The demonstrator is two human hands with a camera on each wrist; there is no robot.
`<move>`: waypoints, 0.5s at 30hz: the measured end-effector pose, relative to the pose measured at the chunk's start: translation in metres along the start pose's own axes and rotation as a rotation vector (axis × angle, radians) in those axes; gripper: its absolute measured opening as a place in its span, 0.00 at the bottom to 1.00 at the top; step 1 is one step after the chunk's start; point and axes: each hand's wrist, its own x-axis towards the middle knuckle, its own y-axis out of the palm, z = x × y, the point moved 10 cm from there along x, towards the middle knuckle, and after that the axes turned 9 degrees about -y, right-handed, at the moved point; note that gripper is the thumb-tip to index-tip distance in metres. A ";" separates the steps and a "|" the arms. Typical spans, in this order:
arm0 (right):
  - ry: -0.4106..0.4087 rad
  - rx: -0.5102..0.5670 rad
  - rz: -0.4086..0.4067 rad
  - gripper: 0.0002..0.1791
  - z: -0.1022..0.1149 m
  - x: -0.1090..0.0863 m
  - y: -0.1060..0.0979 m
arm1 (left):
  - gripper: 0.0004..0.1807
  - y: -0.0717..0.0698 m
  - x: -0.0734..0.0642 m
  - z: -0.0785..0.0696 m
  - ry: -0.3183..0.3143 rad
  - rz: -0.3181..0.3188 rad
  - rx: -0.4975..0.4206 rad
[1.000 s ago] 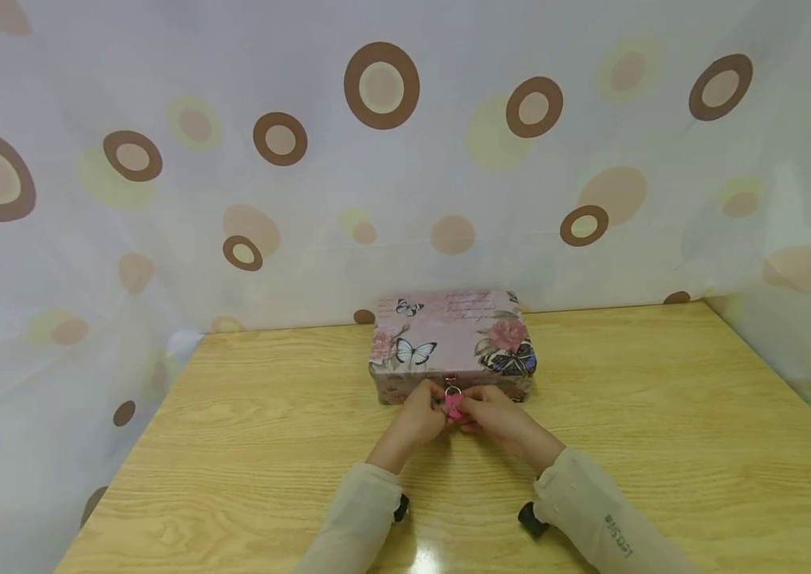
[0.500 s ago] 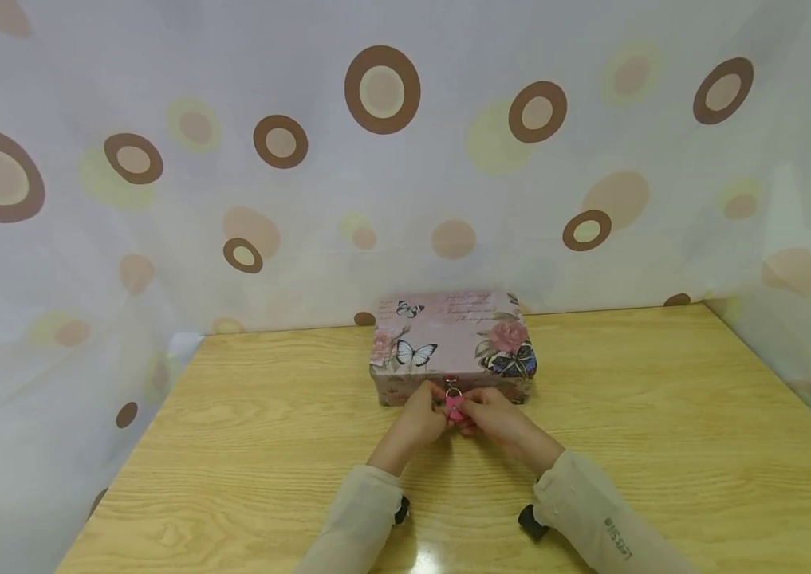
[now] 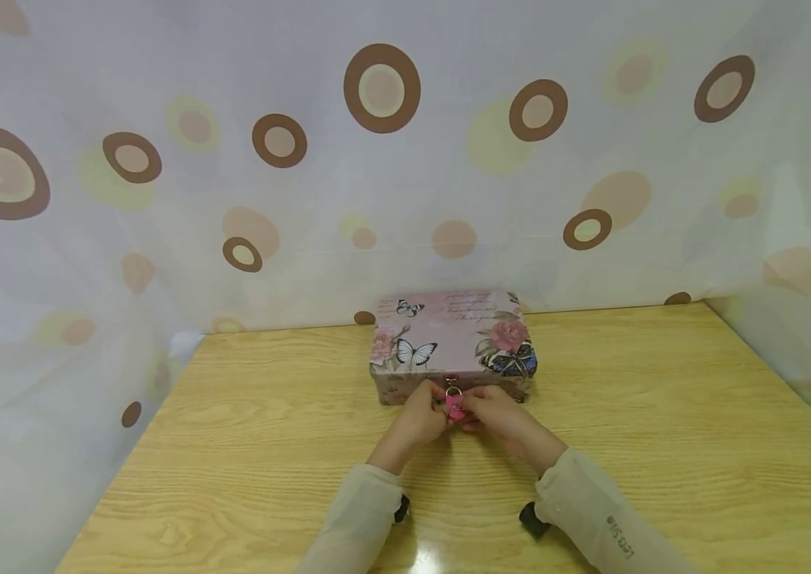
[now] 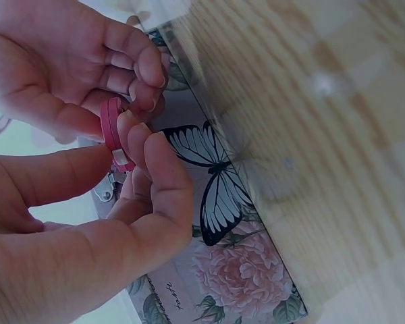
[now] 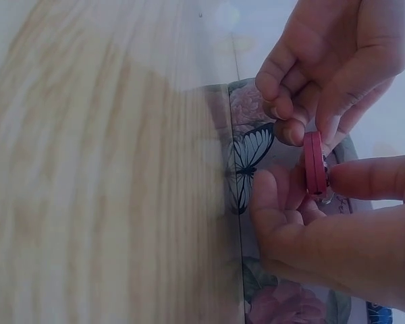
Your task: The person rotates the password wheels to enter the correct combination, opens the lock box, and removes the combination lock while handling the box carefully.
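Note:
A pink padlock (image 3: 454,406) hangs by its silver shackle (image 3: 453,391) from the metal clasp (image 3: 451,379) on the front of a pink box (image 3: 448,319) printed with butterflies and roses. The lid is down. From the left, my left hand (image 3: 421,414) pinches the padlock between thumb and fingers. My right hand (image 3: 501,416) pinches its other side, the thumb against the front face. In the right wrist view, the red-pink edge of the padlock (image 5: 314,164) stands between both hands' fingertips. Small metallic parts show on its face, too small to read.
The box stands on a wooden table (image 3: 269,438), close to its back edge. Behind and at both sides hangs a white curtain (image 3: 319,199) with brown and yellow circles. Dark wrist straps (image 3: 533,520) show below the pale sleeves (image 3: 584,498).
My right thumb has shifted slightly to the right on the padlock, leaving more of its face in sight. The box and my left hand have stayed in place.

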 end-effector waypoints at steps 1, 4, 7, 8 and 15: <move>0.000 0.001 0.002 0.14 0.000 0.000 0.000 | 0.05 0.000 0.000 0.000 -0.002 0.000 -0.001; -0.004 -0.006 0.011 0.14 0.001 0.000 0.001 | 0.05 0.000 0.000 0.000 -0.003 -0.004 0.007; -0.003 -0.014 0.015 0.15 0.001 0.000 0.002 | 0.05 -0.001 0.000 0.000 -0.002 -0.009 0.017; -0.003 -0.017 0.017 0.15 0.001 0.000 0.002 | 0.05 -0.001 0.000 0.000 0.000 -0.010 0.019; -0.005 -0.016 0.025 0.16 -0.002 0.000 0.004 | 0.05 -0.001 0.000 0.001 0.017 -0.019 0.037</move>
